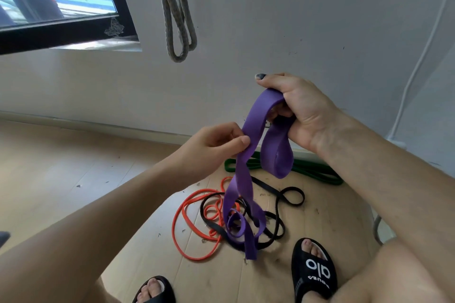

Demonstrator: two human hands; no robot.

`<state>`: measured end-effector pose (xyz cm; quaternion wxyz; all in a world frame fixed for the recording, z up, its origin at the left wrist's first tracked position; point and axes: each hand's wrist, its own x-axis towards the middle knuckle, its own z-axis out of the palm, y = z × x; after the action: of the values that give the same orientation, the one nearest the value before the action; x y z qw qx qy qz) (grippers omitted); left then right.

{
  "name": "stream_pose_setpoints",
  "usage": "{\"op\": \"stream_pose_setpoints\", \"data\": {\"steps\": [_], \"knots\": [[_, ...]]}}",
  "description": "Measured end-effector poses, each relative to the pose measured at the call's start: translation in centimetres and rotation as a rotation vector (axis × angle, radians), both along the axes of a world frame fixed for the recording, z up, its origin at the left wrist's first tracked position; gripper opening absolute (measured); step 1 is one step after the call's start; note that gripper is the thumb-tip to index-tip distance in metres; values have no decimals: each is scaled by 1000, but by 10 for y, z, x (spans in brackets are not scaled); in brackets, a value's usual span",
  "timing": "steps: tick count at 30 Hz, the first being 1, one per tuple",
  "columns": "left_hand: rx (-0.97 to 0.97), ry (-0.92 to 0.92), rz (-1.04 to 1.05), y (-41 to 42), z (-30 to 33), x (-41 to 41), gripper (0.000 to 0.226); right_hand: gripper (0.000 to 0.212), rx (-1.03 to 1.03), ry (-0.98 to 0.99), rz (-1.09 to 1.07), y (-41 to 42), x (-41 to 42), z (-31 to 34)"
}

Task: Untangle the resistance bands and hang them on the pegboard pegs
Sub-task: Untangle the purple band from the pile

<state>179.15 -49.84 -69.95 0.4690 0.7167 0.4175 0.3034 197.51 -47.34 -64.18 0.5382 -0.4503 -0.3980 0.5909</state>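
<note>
The purple band [242, 174] hangs between both hands, its lower end among the orange band [187, 229] and black band [278, 214] on the floor [61, 167], possibly tangled. Right hand [298, 110] grips the top fold; left hand [216, 142] pinches 1 strand. A green band [317, 172] lies by the wall; a grey band [177, 15] hangs above.

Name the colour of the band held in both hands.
Purple band, clearest in the head view.
</note>
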Motion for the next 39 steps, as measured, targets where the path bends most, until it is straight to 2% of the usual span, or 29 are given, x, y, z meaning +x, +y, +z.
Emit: {"op": "stream_pose_setpoints", "data": {"steps": [7,11,15,18,21,24,29,33,36,39], "knots": [[40,-67,102,0,3,6,38,32,-34,87,14,0,2,5],[1,-9,95,6,0,0,55,17,-12,38,80,-5,1,3],[117,155,42,3,0,0,41,14,-4,2,121,-6,-1,2],[165,207,39,0,3,0,43,12,2,-15,50,-1,5,3],[213,243,43,4,3,-3,27,12,25,-64,-20,7,14,-1],[255,263,47,5,4,-5,17,19,86,-179,-51,14,24,-8],[357,348,88,9,5,-10,28,22,302,-758,-72,20,44,-15],[99,156,31,2,7,-7,26,17,291,-1018,51,24,48,-27],[13,108,-15,-4,6,-4,30,9,205,-1085,190,28,43,-39],[-83,70,-24,-5,8,-1,33,20,168,-933,297,30,33,-46]]}}
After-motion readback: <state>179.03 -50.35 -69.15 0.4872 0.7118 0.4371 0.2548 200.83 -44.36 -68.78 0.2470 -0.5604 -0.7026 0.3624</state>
